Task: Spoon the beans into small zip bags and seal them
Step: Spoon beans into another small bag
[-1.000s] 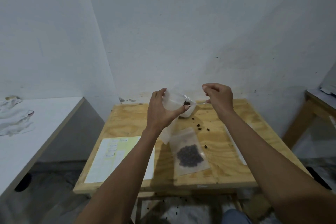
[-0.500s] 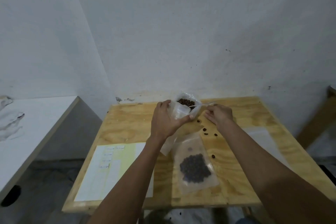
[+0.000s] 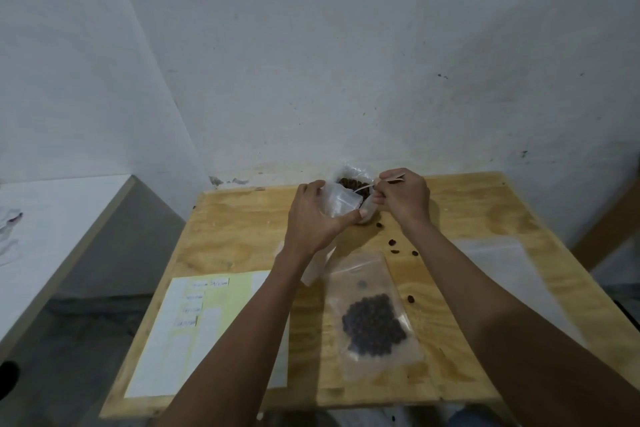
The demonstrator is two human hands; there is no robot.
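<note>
Your right hand [image 3: 401, 196] is now lowering the spoon [image 3: 363, 188] into the bean container [image 3: 353, 180], its grip pinching the handle. Your left hand [image 3: 318, 218] is still gripping the small zip bag [image 3: 337, 203].

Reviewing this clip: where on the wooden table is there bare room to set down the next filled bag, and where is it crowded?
Bare wood lies along the left back part of the table, between the label sheet and the wall, and along the front edge right of the filled zip bag. It is crowded at the back centre: both hands, the bean container, and loose beans just right of it.
</note>
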